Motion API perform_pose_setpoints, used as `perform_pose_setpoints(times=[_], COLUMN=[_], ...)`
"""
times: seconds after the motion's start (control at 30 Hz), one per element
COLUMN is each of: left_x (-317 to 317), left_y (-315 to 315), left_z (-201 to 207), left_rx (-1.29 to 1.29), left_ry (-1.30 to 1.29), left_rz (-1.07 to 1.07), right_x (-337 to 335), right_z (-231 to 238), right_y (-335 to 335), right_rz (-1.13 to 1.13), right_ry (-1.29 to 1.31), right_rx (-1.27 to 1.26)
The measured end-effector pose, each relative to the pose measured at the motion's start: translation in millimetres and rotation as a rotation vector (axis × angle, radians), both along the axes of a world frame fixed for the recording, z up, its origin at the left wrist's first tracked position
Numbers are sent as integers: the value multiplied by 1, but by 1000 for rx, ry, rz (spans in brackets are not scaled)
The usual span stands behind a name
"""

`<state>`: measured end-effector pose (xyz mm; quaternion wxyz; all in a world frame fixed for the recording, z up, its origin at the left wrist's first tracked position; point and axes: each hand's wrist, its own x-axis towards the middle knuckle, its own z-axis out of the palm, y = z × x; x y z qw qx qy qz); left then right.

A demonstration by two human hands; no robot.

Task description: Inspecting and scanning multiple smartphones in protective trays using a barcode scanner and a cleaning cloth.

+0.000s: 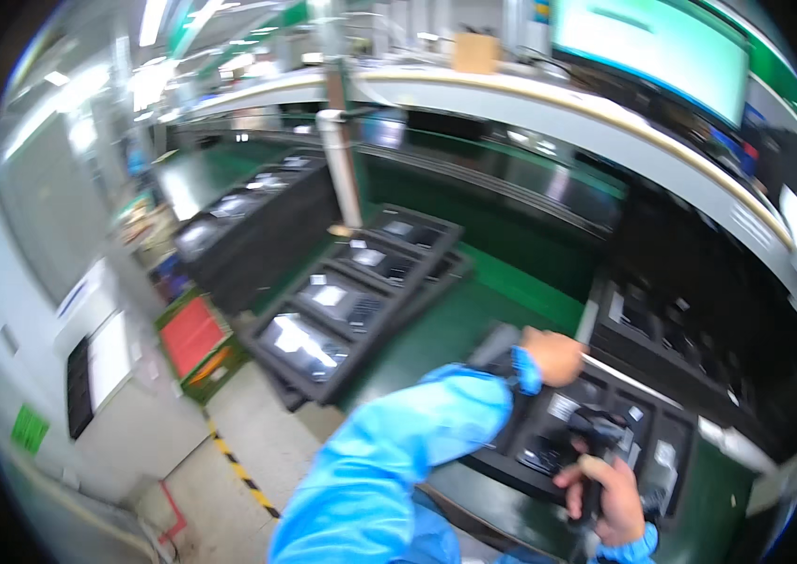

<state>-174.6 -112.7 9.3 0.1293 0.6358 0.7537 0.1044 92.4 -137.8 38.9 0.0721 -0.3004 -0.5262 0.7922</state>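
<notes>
My right hand (610,498) is closed round the handle of a black handheld tool (596,434), which looks like a barcode scanner. The tool is over a black foam tray (535,481) whose compartments hold dark, flat parts with small white labels. My left hand (553,355), in a blue sleeve, is curled at the far left corner of this tray, close to a pale rail. What its fingers hold, if anything, is hidden.
Further left on the green bench, stacked black trays (323,371) hold glossy dark panels. A low foam block (252,211) carries more. More dark parts (666,324) stand right under the shelf (605,99) with its monitor (652,52). A red-topped crate (193,336) is on the floor.
</notes>
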Motion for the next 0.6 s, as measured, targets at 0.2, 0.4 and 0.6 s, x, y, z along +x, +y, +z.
perform_pose_setpoints(times=[0.2,0.4,0.6], left_x=[33,41,43], left_y=[30,30,27], left_z=[-55,-57,-53], left_rx=[366,424,363], left_ry=[53,80,68], left_rz=[-13,59,81], right_x=[10,21,108], right_z=[0,26,34], right_y=[-18,-18,35], right_rz=[-73,-46,-505], right_ry=[-80,-41,-208], right_rx=[-74,160,424])
